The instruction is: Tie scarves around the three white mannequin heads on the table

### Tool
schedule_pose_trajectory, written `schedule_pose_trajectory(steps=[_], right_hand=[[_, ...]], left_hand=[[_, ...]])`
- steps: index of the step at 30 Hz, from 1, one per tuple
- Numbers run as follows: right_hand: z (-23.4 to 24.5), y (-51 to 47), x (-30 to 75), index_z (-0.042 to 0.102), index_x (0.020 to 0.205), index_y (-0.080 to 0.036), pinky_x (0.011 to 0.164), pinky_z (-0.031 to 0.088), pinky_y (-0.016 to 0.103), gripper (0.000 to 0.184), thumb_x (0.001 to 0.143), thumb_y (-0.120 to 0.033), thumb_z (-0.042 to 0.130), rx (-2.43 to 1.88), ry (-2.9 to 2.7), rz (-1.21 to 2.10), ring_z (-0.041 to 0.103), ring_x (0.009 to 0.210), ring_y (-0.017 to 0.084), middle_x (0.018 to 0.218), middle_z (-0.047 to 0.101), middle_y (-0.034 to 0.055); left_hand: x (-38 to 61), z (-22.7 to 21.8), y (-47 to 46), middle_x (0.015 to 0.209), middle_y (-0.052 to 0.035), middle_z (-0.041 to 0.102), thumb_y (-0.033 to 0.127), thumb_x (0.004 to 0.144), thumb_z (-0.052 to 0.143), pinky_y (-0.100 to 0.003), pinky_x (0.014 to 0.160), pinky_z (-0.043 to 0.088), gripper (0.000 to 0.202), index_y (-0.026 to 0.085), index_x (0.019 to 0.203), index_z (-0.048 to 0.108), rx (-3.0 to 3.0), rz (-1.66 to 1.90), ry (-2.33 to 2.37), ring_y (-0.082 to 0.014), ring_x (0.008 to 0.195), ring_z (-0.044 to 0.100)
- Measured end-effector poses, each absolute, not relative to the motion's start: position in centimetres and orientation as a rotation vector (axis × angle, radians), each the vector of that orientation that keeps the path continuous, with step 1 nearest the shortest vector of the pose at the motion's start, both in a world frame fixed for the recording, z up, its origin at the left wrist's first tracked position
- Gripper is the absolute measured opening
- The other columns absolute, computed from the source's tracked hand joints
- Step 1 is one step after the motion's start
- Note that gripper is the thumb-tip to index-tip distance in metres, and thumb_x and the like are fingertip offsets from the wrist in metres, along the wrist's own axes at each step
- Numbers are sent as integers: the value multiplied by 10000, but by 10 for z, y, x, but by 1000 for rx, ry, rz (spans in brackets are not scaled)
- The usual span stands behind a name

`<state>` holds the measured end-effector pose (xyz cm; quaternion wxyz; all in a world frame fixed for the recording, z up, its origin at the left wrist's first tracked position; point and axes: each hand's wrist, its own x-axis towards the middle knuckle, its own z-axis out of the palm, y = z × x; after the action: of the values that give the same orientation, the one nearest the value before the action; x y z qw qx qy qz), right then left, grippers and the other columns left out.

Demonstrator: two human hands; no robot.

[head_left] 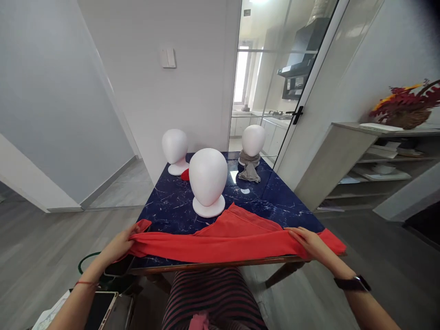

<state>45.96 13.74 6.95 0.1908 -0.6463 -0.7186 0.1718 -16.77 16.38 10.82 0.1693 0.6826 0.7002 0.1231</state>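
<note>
Left grip [122,244] and right grip [308,241] both pinch the red cloth [213,248] along the tabletop [165,202] edge. Folding seems in hand; the next move calls for even tension.

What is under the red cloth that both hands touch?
The dark blue tabletop runs under the red cloth, showing beyond its far edge, and a brown rim shows along its near edge. The part directly beneath is covered; whether anything else lies there cannot be seen.
</note>
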Motion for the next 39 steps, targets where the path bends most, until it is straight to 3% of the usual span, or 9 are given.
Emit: schedule_pose_trajectory(steps=[6,11,17,23,27,29,32,34,39], right_hand=[[46,140,436,642,1092,-209,914,427,465,360,921,-337,352,-1708,-2111,-393,600,992,244,1099,632,111],[33,111,418,521,1259,-249,1014,376,436,459,852,-463,511,-1460,-2368,-261,541,1141,225,1258,566,74],[10,97,422,467,1313,-270,1013,390,434,432,892,-366,466,-1466,-2317,-238,480,1223,230,1353,489,61],[30,109,422,647,878,-190,744,518,295,368,927,-400,348,-1550,-1937,172,650,833,188,903,687,72],[61,141,416,625,838,-201,668,488,274,338,912,-410,370,-1651,-1952,384,644,727,183,791,687,27],[69,159,410,629,851,-201,712,478,310,283,896,-361,399,-1766,-1987,256,645,765,206,823,691,41],[67,175,390,636,923,-174,840,431,424,246,875,-245,406,-1869,-1937,-197,626,878,256,967,677,108],[61,172,367,621,1018,-166,917,393,454,267,885,-212,394,-1756,-1925,-332,602,971,254,1083,644,127],[40,138,302,476,1282,-237,1014,361,441,388,910,-342,437,-1336,-2325,-47,499,1189,219,1262,569,69]], left_hand=[[-133,93,159,1284,-161,510,58,758,346,-519,979,330,514,142,1245,490,2401,287,2410,-296,1140,493],[-93,74,127,1374,-52,475,187,849,405,-473,1081,284,485,267,1327,424,2867,278,1523,-221,1270,411],[-78,41,130,1206,-71,620,206,895,372,-408,1007,421,306,208,1100,599,2754,512,1472,-189,1100,578],[-79,57,124,963,-49,684,279,900,377,-329,883,498,221,213,942,585,2448,785,1566,-196,983,623],[-69,72,139,859,-38,672,315,891,382,-312,756,515,214,218,869,572,2284,735,1663,-188,813,638],[-63,73,153,821,-45,673,285,875,387,-376,816,493,208,204,867,578,2303,725,1811,-200,780,634],[-49,71,163,1018,-113,660,226,854,404,-520,977,363,244,162,1003,585,2326,891,2204,-254,951,607],[-32,68,158,1160,-147,603,209,857,414,-521,1022,317,295,138,1103,560,2349,1057,2305,-271,1095,543],[33,51,127,1309,-68,540,251,890,415,-439,1047,353,433,204,1321,416,2707,771,1645,-208,1214,475]])
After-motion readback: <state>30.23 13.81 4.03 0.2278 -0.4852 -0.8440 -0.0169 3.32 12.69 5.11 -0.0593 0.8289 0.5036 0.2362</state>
